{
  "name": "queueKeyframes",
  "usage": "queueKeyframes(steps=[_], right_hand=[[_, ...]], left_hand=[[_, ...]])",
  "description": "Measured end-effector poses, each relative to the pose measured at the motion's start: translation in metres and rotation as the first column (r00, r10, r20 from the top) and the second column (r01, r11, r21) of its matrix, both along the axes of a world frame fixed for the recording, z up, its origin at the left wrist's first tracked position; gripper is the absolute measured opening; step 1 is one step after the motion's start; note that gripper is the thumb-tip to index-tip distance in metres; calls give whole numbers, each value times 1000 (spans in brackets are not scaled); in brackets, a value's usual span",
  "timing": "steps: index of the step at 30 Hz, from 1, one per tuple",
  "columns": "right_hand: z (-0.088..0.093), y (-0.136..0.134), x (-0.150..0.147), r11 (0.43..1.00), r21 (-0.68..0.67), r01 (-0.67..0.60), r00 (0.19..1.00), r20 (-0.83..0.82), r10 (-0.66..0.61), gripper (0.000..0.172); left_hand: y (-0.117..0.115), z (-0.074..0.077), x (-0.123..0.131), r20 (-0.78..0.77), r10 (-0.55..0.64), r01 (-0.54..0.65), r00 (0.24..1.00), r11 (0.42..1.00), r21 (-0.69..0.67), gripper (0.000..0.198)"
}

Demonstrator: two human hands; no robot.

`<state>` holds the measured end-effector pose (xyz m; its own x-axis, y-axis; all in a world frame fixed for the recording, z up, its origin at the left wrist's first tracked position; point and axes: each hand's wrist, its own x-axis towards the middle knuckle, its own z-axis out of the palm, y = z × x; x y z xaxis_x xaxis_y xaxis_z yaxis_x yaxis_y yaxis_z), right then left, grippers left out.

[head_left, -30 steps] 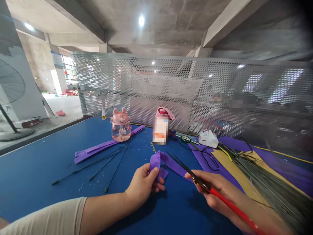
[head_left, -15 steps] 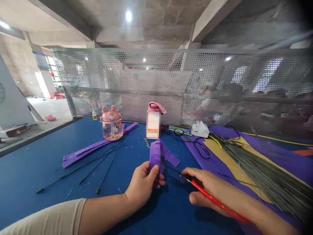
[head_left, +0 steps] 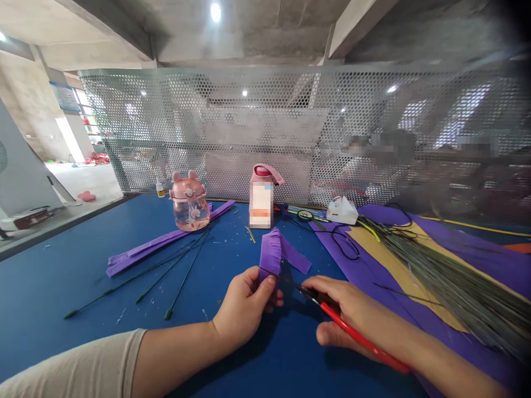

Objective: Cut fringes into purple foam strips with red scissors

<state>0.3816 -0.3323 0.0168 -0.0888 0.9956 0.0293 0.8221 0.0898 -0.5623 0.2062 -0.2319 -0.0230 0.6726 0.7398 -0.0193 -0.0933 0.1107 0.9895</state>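
Between thumb and fingers, my left hand (head_left: pixel 249 298) pinches a purple crepe paper strip (head_left: pixel 270 251). Fine cuts run along the strip's edge, and its far end bends over and trails down to the right. My right hand (head_left: pixel 352 312) grips red-handled scissors (head_left: pixel 357 334), pointing left. Their dark blades lie across the strip just above my left thumb; how far the blades are parted is hard to see. Left of my hands, thin dark green stems with thicker tips (head_left: pixel 182 282) lie on the blue table (head_left: pixel 199 354).
More folded purple strips (head_left: pixel 145 251) lie at left beside a pink bear-eared water bottle (head_left: pixel 189 207). A taller pink bottle (head_left: pixel 261 174) stands ahead. To the right are green tape (head_left: pixel 305 215), a white box (head_left: pixel 342 211) and a bundle of stems (head_left: pixel 431 276) on purple and tan sheets. Perforated panels (head_left: pixel 265 130) stand behind.
The scissors have moved left, so the blades now cross the purple strip. My left hand still holds the strip. The whole view has shifted slightly.
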Motion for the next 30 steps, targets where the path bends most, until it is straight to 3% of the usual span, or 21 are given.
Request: queueKeyframes(steps=[16, 30], right_hand=[[-6, 5, 5, 998, 26, -57, 997, -59, 59, 62], [-6, 3, -2, 999, 37, -18, 1000, -15, 19, 35]], left_hand=[[0, -5, -4, -12, -96, 97, 995, 992, 86, 29], [-1, -3, -6, 9, -97, 95, 995, 990, 106, 28]])
